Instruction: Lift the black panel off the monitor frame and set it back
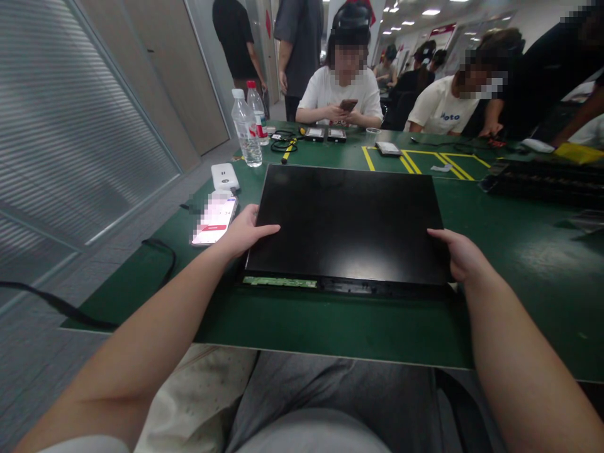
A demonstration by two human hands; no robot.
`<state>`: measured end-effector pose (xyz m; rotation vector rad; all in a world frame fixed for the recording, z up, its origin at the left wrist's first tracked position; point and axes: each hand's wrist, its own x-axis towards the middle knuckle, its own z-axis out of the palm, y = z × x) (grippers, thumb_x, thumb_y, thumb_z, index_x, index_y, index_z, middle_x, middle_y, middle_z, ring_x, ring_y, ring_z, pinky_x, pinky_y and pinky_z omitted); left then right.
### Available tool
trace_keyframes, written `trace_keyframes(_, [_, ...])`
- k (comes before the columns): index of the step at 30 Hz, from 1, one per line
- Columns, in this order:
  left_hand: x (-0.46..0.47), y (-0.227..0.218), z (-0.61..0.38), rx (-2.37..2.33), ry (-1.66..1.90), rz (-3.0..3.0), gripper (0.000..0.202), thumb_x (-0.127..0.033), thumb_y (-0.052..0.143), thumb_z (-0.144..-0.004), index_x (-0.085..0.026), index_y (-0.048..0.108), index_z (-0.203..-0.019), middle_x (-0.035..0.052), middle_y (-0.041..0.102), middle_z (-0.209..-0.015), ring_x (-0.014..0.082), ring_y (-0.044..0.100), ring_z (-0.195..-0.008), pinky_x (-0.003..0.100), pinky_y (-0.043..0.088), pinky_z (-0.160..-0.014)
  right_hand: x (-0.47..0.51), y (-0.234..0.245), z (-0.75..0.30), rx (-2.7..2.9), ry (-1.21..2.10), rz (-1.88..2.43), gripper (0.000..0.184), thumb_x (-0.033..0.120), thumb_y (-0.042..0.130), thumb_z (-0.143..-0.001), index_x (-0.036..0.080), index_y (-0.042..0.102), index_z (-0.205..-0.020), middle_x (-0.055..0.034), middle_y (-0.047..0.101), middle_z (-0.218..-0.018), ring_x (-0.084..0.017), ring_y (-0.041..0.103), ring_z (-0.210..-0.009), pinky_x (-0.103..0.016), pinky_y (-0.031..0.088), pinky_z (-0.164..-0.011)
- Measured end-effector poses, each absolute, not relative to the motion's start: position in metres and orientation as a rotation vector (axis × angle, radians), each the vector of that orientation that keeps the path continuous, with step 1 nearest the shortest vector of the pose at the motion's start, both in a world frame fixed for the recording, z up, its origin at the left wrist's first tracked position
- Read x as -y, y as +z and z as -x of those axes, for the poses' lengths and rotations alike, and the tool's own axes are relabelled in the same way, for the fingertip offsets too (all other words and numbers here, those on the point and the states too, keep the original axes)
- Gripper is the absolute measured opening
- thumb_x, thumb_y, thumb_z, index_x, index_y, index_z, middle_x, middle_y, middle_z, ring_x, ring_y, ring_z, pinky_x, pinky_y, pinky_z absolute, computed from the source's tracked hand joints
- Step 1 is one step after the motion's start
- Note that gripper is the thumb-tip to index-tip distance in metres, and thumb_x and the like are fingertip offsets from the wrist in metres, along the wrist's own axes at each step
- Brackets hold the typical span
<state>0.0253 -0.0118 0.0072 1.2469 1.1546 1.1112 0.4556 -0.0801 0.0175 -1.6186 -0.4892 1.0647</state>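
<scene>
A black display panel (344,220) lies in front of me over the green table, screen side up. Along its near edge a green circuit board strip (280,282) shows at the left, beside a dark frame strip. My left hand (248,229) grips the panel's left edge, thumb on top of the screen and the other fingers mostly hidden at the side. On the opposite edge my right hand (460,251) holds it the same way, its fingers out of sight beneath. Whether the panel touches the table or is slightly raised, I cannot tell.
Left of the panel are a lit phone (214,220) and a white power bank (225,177). Two water bottles (248,132) stand behind them. Hard drives (325,134) and cables lie farther back. Across the table a person (342,94) holds a phone. Dark parts (542,179) lie right.
</scene>
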Motion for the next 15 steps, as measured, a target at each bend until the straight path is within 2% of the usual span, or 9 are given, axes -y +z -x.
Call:
trace_keyframes(8, [0.0105,0.0055,-0.0239,-1.182,1.086,-1.231,0.057,-0.016,0.091,-0.061,-0.019,0.055,-0.106,0.0075,0.075,-0.103,0.0323,0.072,-0.108,0.053,0.057,-0.097,0.0816,0.0192,-0.453,0.492,1.073,1.648,0.01,0.019,0.068,-0.077,0.021,0.071,-0.086,-0.0047,0.073,-0.074,-0.02,0.066,-0.061,-0.031,0.057,-0.055])
trace_keyframes(15, [0.0086,0.0025,-0.0252,-1.105,1.124,-1.228,0.069,-0.012,0.089,-0.061,-0.02,0.053,-0.12,0.0071,0.074,-0.112,0.0312,0.07,-0.115,0.054,0.052,-0.105,0.085,0.0217,-0.4519,0.541,1.071,1.666,0.01,0.022,0.07,-0.076,0.024,0.069,-0.086,-0.0035,0.073,-0.074,-0.022,0.069,-0.068,-0.034,0.059,-0.06])
